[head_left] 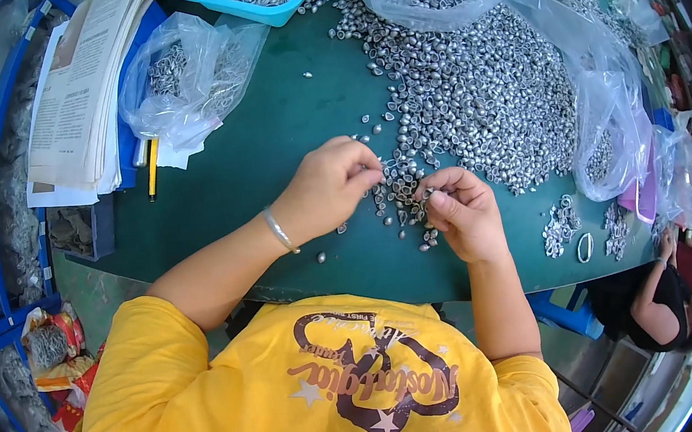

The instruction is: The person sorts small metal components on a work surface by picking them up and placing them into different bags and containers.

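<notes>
My left hand [327, 185], with a silver bangle [279, 230] at its wrist, is closed in a pinch at the left edge of a small cluster of silver metal pieces [401, 185]. What lies between its fingertips is too small to make out. On the other side of the cluster, my right hand [469, 216] pinches a small silver metal piece [429, 194] between thumb and forefinger. The pieces look like hollow teardrop shapes. Just beyond both hands spreads a large pile of the same pieces [479, 100] on the green tabletop [280, 103].
A clear bag of pieces [189, 80] and a yellow pen [153, 169] lie left, beside stacked papers [80, 93]. A light blue basket [273, 11] stands at the back. Plastic bags [607, 89] edge the pile. Another person [668, 306] sits at the right.
</notes>
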### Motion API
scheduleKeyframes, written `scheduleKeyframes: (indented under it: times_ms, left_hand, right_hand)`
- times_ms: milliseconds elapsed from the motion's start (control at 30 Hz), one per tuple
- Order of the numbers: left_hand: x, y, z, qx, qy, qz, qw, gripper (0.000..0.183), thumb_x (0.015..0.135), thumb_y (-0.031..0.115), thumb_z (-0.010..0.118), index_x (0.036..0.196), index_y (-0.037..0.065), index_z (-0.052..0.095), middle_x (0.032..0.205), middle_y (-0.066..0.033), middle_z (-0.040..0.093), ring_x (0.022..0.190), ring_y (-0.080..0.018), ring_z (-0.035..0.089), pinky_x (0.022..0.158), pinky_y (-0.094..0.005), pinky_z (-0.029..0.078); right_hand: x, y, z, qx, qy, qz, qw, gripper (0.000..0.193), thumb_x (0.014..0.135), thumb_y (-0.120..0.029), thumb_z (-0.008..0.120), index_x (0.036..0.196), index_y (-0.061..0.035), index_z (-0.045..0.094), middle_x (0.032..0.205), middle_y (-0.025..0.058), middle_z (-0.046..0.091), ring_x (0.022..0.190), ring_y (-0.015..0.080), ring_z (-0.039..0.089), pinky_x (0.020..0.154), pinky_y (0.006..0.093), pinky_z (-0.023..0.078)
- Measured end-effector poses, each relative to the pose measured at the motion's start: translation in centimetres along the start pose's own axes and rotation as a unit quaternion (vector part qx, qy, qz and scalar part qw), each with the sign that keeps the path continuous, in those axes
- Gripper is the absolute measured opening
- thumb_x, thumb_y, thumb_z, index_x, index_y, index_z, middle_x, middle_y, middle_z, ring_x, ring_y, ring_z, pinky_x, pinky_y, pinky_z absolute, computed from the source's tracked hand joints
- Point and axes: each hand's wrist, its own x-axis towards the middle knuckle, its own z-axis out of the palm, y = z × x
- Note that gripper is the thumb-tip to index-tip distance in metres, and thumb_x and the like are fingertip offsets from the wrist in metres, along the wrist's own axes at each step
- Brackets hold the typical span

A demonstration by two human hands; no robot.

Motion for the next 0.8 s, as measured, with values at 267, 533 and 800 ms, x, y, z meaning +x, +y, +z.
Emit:
scheduleKeyframes:
  times_ms: [267, 533, 800]
  left_hand:
    - [-1.3, -0.9, -2.9, -0.536, -0.015, -0.27, 0.8, 0.009, 0.09, 0.007, 0.055, 0.096, 0.001, 0.055, 0.084, -0.0067, 0.06, 0.065, -0.0065, 0.05, 0.052, -0.0171, 0.04]
    - [-2.4, -1.1, -3.1, -0.578, 0.018, -0.259, 0.774, 0.003, 0.088, 0.006, 0.056, 0.089, 0.003, 0.056, 0.085, -0.0083, 0.06, 0.066, -0.0108, 0.054, 0.056, -0.0187, 0.044]
    - [-2.2, -1.2, -3.3, -0.593, 0.051, -0.275, 0.755, 0.002, 0.085, 0.009, 0.053, 0.084, 0.007, 0.053, 0.08, -0.0054, 0.057, 0.062, -0.0114, 0.05, 0.054, -0.0222, 0.04]
  right_hand:
    - [0.8, 0.3, -0.4, 0.126, -0.042, 0.069, 0.989, 0.015, 0.086, -0.003, 0.059, 0.101, 0.0009, 0.059, 0.089, 0.0157, 0.064, 0.053, 0.0055, 0.043, 0.045, 0.0186, 0.034]
    - [1.2, -0.5, 0.2, 0.195, 0.007, 0.034, 0.98, 0.012, 0.081, -0.005, 0.051, 0.09, 0.0007, 0.058, 0.065, 0.01, 0.051, 0.047, 0.0113, 0.038, 0.042, 0.0197, 0.031]
    - [4.1, 0.6, 3.1, -0.673, 0.037, -0.215, 0.706, 0.008, 0.077, -0.012, 0.064, 0.081, -0.0045, 0.066, 0.074, 0.0111, 0.062, 0.067, 0.0303, 0.06, 0.06, 0.0378, 0.049]
